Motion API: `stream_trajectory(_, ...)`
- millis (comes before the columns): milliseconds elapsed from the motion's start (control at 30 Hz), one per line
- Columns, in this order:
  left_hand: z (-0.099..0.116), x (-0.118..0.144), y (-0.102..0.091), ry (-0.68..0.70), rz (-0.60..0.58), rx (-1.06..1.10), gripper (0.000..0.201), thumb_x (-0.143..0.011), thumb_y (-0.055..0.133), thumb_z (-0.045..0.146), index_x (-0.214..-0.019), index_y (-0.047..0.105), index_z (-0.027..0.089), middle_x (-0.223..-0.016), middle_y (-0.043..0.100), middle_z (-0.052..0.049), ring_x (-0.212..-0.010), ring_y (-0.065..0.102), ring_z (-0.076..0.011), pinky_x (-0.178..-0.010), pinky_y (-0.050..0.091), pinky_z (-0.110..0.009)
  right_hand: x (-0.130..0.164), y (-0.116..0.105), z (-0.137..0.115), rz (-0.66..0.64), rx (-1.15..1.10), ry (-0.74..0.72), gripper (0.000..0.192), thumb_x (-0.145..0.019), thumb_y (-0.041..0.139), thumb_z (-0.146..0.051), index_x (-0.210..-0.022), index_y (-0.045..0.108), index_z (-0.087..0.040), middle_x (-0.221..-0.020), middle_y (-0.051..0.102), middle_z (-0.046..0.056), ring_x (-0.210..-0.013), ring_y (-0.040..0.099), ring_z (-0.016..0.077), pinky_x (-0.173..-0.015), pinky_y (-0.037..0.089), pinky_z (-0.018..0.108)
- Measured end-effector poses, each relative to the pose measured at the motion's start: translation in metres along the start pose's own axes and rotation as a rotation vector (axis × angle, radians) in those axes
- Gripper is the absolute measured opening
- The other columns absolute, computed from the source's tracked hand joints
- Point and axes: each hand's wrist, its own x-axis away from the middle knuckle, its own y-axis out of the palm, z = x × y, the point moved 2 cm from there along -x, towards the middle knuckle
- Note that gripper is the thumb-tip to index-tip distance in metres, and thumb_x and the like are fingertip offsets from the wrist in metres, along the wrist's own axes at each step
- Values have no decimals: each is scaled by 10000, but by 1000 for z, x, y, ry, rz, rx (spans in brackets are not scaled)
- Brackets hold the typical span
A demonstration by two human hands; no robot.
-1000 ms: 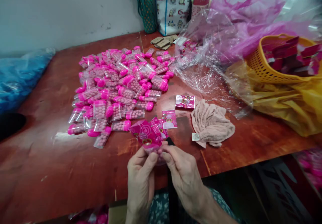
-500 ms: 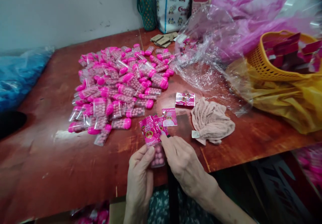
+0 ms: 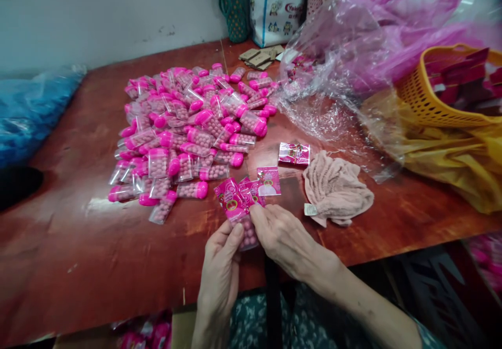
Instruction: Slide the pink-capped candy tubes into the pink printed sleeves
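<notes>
My left hand [image 3: 219, 257] is closed round a clear container of pink balls [image 3: 249, 235], its thumb on the front face. A glossy pink printed label [image 3: 230, 198] stands out from the container's far end. At the right edge of that end, my right hand [image 3: 292, 242] has its thumb and forefinger pinched together at the label; the fingertips partly hide what they grip. Just beyond lie more pink labels [image 3: 251, 188] and a separate one with a pale lower part [image 3: 269, 182]. A stack of pink labels [image 3: 294, 153] rests farther back.
Many pink-capped containers [image 3: 196, 135] are heaped across the table [image 3: 129, 265]. On the right are a crumpled beige cloth [image 3: 337, 189], clear plastic wrap [image 3: 329, 93] and a yellow basket [image 3: 419, 95]. Bags [image 3: 276, 9] stand at the back; a blue plastic bag [image 3: 31, 108] lies left.
The camera view has shifted slightly, moving the table's things a little to the right. My right hand's fingertips have closed in at the label's edge; my left hand keeps its hold on the container.
</notes>
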Motion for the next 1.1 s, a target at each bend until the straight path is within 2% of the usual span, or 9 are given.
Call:
stream_trajectory(167, 4, 0, -2, -64, -73, -33, 98, -703, 669, 200, -753, 667, 116, -646, 650, -34, -553, 589, -118, -512, 495, -216, -2, 5, 1, -67, -1, 5, 227, -804, 309, 28, -870, 440, -145, -749, 566, 64, -677, 581, 199, -665, 481, 325)
stream_trajectory(333, 7, -1, -5, -63, -111, -39, 76, -733, 633, 179, -750, 650, 106, -620, 627, -25, -515, 563, -104, -457, 476, -199, -2, 8, 1, -3, 10, -65, 270, -779, 351, 21, -1006, 431, -100, -874, 585, 111, -809, 581, 229, -719, 475, 346)
stream_trajectory(500, 7, -2, -7, -64, -108, -55, 99, -739, 629, 200, -761, 635, 103, -597, 614, -20, -446, 532, -88, -381, 442, -175, -8, 9, 3, -97, -69, -79, 190, -792, 353, 15, -862, 431, -143, -696, 569, 41, -570, 553, 174, -542, 438, 289)
stream_trajectory(667, 4, -3, -9, -110, -116, -59, 199, -733, 638, 298, -786, 621, 106, -549, 615, -28, -357, 505, -91, -282, 373, -161, -12, 19, 7, -44, -8, -99, 175, -801, 329, -5, -857, 416, -146, -596, 555, 19, -435, 502, 152, -399, 303, 260)
stream_trajectory(833, 1, -4, -8, -155, -59, -45, 234, -712, 654, 329, -706, 597, 101, -488, 608, -40, -285, 443, -59, -246, 282, -115, -14, 31, 10, -32, -1, -141, 173, -805, 315, -34, -769, 420, -167, -546, 537, 11, -400, 475, 145, -380, 255, 268)
stream_trajectory(1100, -5, 1, 0, -137, 47, -33, 199, -695, 667, 289, -674, 585, 109, -488, 577, -9, -309, 399, -29, -276, 276, -103, -10, 40, 17, -37, 31, -263, 188, -824, 299, -45, -787, 448, -153, -589, 538, 10, -423, 462, 139, -404, 278, 276)
